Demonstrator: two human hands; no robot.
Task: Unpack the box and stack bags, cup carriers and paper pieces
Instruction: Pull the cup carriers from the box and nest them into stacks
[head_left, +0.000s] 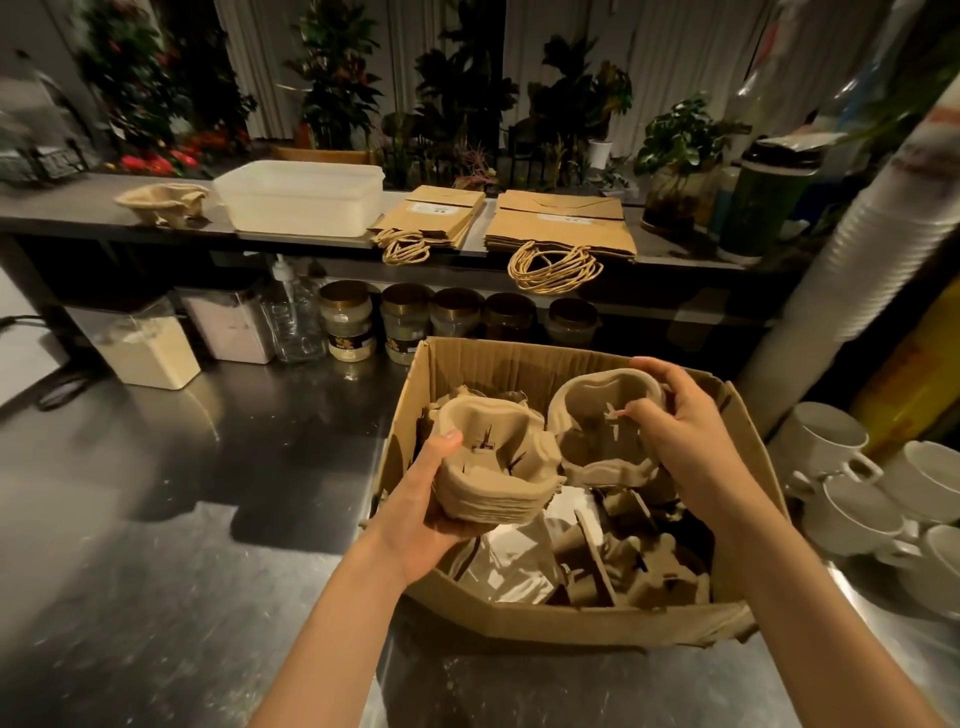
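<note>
- Done: bag stacks (561, 223) and some cup carriers (161, 200) lie on the upper-frame shelf (62, 213).
- Grip: left hand (431, 499) curls around a nested carrier stack (498, 467); right hand (670, 431) pinches another carrier (597, 415), both over the box (571, 623), centre-right.
- Remaining: loose carriers (649, 571) and paper pieces (514, 561) inside it.

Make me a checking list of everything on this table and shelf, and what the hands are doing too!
Surface: shiny steel counter, scuffed, bears the cardboard box.
Job's things: loose carriers and white paper lie in the box; two piles of paper bags and one cup carrier sit on the shelf.
Clutter: white tub, jars, white cups.
Grips: left hand holds a carrier stack; right hand grips a second stack over the box.
Cables: dark cord at the counter's left.
Surroundings: plants behind the shelf.
</note>
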